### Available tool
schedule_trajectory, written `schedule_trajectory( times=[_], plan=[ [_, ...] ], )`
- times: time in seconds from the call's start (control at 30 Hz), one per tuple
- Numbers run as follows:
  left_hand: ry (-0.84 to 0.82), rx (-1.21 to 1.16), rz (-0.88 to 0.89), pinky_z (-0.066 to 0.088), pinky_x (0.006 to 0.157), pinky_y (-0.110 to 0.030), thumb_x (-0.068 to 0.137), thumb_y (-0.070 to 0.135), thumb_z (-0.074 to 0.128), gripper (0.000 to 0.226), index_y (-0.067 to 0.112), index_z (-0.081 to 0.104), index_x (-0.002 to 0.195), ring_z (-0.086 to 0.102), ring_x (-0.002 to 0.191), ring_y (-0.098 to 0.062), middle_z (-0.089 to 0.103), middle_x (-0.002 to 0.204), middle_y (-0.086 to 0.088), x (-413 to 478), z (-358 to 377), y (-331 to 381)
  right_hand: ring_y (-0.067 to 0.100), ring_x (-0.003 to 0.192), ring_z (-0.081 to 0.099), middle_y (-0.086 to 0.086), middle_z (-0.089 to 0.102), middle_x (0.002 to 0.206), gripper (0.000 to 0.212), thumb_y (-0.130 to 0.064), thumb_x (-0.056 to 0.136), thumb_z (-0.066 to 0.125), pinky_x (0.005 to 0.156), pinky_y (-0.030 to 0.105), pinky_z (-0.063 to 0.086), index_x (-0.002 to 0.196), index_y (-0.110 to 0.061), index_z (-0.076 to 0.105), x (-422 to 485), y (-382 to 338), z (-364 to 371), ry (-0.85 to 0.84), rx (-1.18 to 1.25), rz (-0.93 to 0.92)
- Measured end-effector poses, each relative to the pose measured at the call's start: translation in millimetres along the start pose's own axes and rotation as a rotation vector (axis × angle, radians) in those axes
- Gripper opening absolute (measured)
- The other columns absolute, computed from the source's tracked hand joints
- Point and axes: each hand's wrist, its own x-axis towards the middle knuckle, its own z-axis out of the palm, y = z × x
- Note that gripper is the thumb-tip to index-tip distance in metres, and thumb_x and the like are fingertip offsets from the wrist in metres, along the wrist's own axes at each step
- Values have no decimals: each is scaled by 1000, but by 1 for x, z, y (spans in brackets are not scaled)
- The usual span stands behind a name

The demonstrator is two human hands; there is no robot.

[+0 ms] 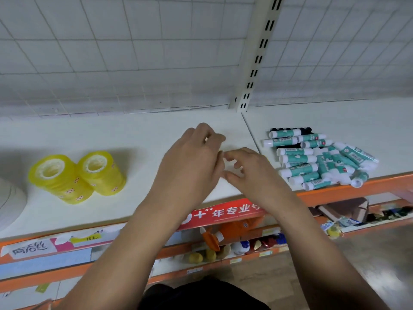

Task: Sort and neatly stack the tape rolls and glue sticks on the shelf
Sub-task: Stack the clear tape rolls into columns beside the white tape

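Head view: left hand (192, 162) and right hand (250, 175) close together, fingers curled; whether either held anything we could not tell. We judged glue sticks (297, 170) best laid parallel.

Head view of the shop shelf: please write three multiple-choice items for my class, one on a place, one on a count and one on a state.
1. Where do the glue sticks lie on the shelf?
A. left of the yellow tape rolls
B. right of them
C. on top of them

2. How many stacks of yellow tape rolls are there?
A. two
B. four
C. six

3. How are the glue sticks arranged?
A. upright in rows
B. lying in a loose heap
C. packed in a box

Answers:
1 B, the sticks are far to the right of the rolls.
2 A, two stacks sit side by side.
3 B, they lie on their sides, some crossing others.
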Motion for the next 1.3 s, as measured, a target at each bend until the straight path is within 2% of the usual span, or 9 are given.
schedule_trajectory(
  times=[0.1, 0.2, 0.4, 0.57, 0.67, 0.83, 0.93, 1.07, 1.3],
  plan=[
    [-105, 24, 53, 52, 63, -37, 86, 14, 66, 24, 10, 68, 109, 61, 89, -26, 61, 102, -7, 13, 20, 17, 7, 104, 53, 0, 58, 126, 44, -27, 92, 65, 87, 15, 35, 135, -18, 57, -8, 16, -15, 41, -13, 50],
    [-211, 55, 41, 54, 69, -43, 89, 12, 60, 26, 11, 64, 115, 59, 97, -28, 57, 109, -6, 19, 43, 23, 13, 106, 56, 4, 58, 126, 44, -24, 92, 67, 84, 12, 33, 134, -15, 57, -15, 29, -27, 65, -26, 100],
    [-362, 163, -13, 53, 71, -40, 96, 17, 50, 25, 16, 57, 120, 56, 105, -25, 52, 114, -3, 20, 70, 23, 24, 113, 59, 9, 53, 137, 55, -23, 88, 71, 97, 35, 47, 138, -12, 52, -10, 41, -27, 40, -93, 153],
    [-393, 155, -29, 53, 75, -42, 97, 20, 48, 26, 16, 57, 121, 59, 102, -26, 53, 116, -3, 22, 72, 22, 27, 125, 51, 12, 57, 133, 57, -24, 88, 72, 100, 36, 44, 139, -10, 51, -3, 45, -25, -70, -158, 192],
    [-365, 144, -32, 52, 76, -40, 99, 27, 43, 28, 19, 57, 122, 59, 103, -25, 55, 118, 0, 22, 62, 26, 29, 117, 48, 10, 62, 120, 49, -32, 85, 73, 94, 36, 42, 127, -11, 60, -2, 45, -24, -47, -210, 148],
    [-174, 100, -39, 52, 63, -36, 96, 32, 45, 27, 22, 66, 109, 64, 89, -22, 64, 101, 5, 16, 26, 17, 27, 119, 48, 1, 54, 129, 56, -40, 85, 70, 102, 34, 37, 135, -19, 57, 3, 28, -26, -7, -126, 30],
    [-71, 92, -117, 51, 59, -33, 92, 27, 54, 20, 23, 69, 104, 64, 80, -21, 65, 93, 6, 5, 1, -3, 17, 123, 47, -2, 53, 132, 54, -37, 87, 69, 102, 20, 34, 136, -19, 56, 10, 5, -27, 45, -21, -51],
    [30, 86, -257, 53, 60, -37, 89, 20, 58, 20, 18, 68, 107, 64, 83, -24, 64, 96, 2, -18, -20, -38, 8, 125, 43, -9, 53, 133, 52, -37, 87, 69, 96, -3, 18, 135, -23, 56, 21, -30, -18, 101, 45, -180],
    [-17, -56, -377, 55, 73, -41, 88, 21, 62, 38, 13, 58, 125, 63, 95, -23, 61, 112, -1, -50, -8, -70, 8, 129, 36, -9, 54, 136, 58, -34, 88, 69, 96, -4, 14, 141, -20, 50, 32, -58, 9, -20, 50, -293]
  ],
)
